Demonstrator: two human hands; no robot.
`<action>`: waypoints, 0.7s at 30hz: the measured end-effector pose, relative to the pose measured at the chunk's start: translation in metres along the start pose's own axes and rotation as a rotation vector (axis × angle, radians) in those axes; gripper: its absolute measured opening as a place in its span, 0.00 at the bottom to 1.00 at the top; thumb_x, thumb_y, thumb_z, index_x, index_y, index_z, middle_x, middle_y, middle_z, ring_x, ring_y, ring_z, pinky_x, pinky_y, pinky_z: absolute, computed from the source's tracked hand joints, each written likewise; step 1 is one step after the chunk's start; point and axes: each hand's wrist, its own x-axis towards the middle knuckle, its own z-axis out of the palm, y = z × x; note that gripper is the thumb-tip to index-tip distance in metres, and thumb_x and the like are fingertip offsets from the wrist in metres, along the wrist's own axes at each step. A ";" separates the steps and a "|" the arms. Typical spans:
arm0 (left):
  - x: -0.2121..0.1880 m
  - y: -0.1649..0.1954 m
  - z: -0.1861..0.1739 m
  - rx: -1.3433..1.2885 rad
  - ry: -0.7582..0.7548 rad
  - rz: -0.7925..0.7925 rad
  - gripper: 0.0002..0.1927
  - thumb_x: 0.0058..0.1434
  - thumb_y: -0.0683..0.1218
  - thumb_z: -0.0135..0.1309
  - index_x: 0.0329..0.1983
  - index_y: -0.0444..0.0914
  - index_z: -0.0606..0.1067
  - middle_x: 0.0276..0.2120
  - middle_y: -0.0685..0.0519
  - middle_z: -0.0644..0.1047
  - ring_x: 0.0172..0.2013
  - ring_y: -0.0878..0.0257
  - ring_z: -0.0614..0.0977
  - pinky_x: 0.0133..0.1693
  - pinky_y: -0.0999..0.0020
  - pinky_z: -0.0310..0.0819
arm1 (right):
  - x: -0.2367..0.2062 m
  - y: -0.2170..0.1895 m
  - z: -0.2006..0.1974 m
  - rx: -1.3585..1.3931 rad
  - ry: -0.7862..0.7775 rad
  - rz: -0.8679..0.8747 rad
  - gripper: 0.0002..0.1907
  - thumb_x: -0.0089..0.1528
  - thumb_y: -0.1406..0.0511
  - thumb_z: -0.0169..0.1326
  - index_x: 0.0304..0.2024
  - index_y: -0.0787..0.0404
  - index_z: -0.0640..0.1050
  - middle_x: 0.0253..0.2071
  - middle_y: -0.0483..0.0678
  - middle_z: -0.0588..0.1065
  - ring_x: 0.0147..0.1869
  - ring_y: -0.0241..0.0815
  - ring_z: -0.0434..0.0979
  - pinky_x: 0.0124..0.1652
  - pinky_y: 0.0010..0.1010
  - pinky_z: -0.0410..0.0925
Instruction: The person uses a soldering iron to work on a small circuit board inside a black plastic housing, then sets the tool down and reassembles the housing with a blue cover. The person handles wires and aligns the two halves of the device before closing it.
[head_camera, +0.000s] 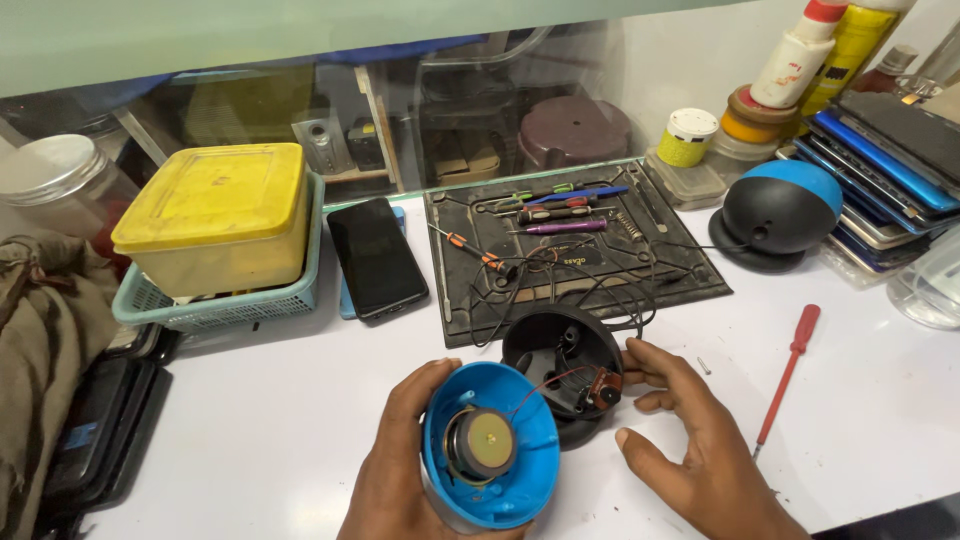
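Cupping the blue speaker half (492, 445) in our left hand (400, 470), right hand (690, 440) open beside the black shell (560, 345), we risk snapping the thin red wire (545, 385).

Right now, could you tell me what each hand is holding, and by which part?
The left hand cups the blue speaker half by its outer shell. The right hand steadies the black half with its fingers at the rim.
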 end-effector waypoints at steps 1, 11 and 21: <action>0.002 0.002 -0.001 0.025 0.001 0.031 0.65 0.32 0.55 0.80 0.70 0.42 0.55 0.64 0.40 0.69 0.66 0.45 0.73 0.61 0.50 0.61 | -0.002 0.000 0.001 -0.012 0.074 -0.058 0.40 0.51 0.71 0.60 0.67 0.64 0.66 0.58 0.53 0.75 0.61 0.43 0.76 0.53 0.35 0.68; 0.017 0.011 0.009 0.027 0.068 0.334 0.54 0.42 0.51 0.78 0.69 0.39 0.60 0.64 0.38 0.69 0.66 0.42 0.74 0.62 0.52 0.68 | 0.014 -0.054 0.011 -0.123 -0.088 -0.282 0.25 0.55 0.61 0.67 0.52 0.64 0.81 0.46 0.50 0.78 0.45 0.44 0.81 0.40 0.34 0.74; 0.010 -0.009 0.004 0.039 0.060 0.450 0.45 0.51 0.50 0.73 0.69 0.39 0.62 0.66 0.37 0.69 0.67 0.41 0.75 0.61 0.50 0.71 | 0.040 -0.094 0.030 -0.552 -0.435 0.027 0.32 0.51 0.46 0.65 0.51 0.56 0.81 0.46 0.51 0.78 0.42 0.56 0.84 0.43 0.43 0.76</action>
